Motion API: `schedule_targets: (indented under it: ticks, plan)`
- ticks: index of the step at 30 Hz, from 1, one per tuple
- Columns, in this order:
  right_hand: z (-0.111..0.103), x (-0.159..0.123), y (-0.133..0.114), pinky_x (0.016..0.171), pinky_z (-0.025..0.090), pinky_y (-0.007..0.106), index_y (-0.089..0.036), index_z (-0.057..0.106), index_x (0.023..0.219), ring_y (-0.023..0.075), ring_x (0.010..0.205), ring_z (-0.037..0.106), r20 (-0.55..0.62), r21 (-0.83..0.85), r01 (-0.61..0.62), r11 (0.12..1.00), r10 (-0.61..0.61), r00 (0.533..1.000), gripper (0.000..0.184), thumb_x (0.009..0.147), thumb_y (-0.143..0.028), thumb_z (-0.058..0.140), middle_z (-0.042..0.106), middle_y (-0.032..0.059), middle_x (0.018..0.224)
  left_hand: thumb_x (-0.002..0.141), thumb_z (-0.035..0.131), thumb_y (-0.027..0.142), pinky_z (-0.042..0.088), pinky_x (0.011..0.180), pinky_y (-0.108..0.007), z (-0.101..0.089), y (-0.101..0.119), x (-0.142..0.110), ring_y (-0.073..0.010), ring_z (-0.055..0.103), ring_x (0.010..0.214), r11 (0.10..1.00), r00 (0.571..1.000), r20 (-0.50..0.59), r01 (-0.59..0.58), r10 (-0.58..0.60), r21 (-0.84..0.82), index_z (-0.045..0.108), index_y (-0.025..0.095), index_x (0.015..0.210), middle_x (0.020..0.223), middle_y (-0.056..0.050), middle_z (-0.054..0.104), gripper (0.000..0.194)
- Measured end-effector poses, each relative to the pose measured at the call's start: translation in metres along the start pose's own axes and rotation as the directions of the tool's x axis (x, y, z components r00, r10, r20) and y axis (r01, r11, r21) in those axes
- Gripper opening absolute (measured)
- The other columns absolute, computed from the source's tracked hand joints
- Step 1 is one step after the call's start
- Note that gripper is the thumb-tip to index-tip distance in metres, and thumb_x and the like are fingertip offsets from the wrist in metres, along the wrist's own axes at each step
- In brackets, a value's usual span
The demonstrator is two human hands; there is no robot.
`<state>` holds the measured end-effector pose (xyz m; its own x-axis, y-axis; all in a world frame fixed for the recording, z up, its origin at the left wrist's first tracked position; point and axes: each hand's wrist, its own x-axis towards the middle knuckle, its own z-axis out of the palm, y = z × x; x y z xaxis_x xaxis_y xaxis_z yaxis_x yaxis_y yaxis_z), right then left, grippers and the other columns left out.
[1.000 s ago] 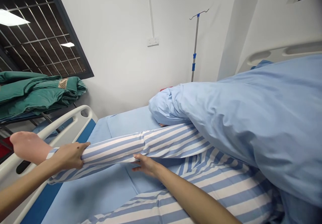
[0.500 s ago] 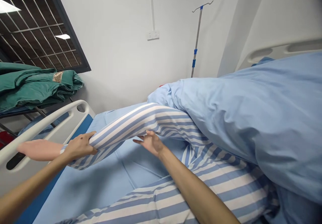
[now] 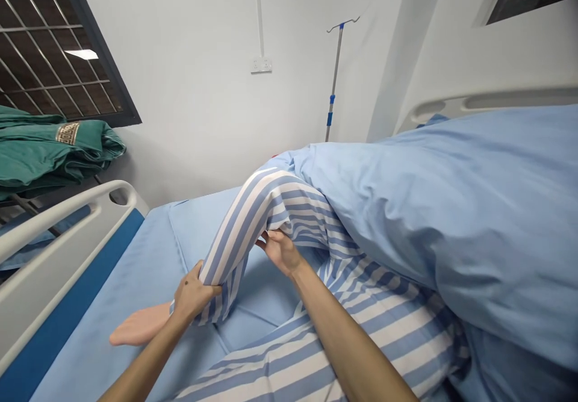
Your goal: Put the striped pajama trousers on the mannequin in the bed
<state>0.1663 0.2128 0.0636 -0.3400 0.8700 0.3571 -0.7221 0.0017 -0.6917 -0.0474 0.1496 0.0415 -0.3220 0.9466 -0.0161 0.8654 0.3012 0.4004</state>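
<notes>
A leg in blue-and-white striped trousers is bent sharply, its knee raised beside the quilt. My left hand is closed around the lower leg just above the ankle. Behind the bent knee, my right hand holds the leg from beneath; some of its fingertips are hidden by the cloth. The bare foot points left, low over the light blue sheet. Nearer to me lies the other striped trouser leg, stretched out flat, partly behind my right forearm.
A thick blue quilt covers the body to the right. The bed's footboard stands at left, the headboard at far right. An IV pole rises by the wall. Folded green cloth lies beyond the footboard.
The knee has bent further as the lower leg and foot moved right and down, away from the footboard. My left hand moved with them; my right stays behind the knee.
</notes>
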Motion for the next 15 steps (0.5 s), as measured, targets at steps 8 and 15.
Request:
schedule_targets:
  ticks: [8, 15]
  plan:
    - [0.007, -0.004, 0.011, 0.09, 0.04, 0.041, -0.024, 0.059, 0.103, 0.0217, 0.106, 0.05, 0.063, -0.004, -0.086, 0.996, 0.086, 0.994, 0.034, 0.069, -0.024, 0.059, 0.062, 0.0028, 0.103, 0.061, 0.056, 0.047, 0.036, 0.057, -0.025, -0.041, -0.035, 0.007, -0.0211, 0.058, 0.08, 0.977, 0.998, -0.019, -0.05, 0.055, 0.208, 0.049, 0.03, 0.108, 0.088, -0.001, 0.064, 0.051]
    - [0.012, -0.017, 0.05, 0.089, 0.042, 0.042, -0.016, 0.063, 0.09, 0.0234, 0.111, 0.046, 0.098, -0.005, -0.344, 0.939, 0.343, 0.934, 0.029, 0.072, -0.039, 0.064, 0.056, 0.0091, 0.11, 0.062, 0.053, 0.049, 0.036, 0.062, -0.031, -0.107, -0.09, 0.016, -0.0289, 0.057, 0.088, 0.846, 0.996, 0.02, -0.083, 0.086, 0.527, 0.046, 0.029, 0.115, 0.1, -0.006, 0.063, 0.057]
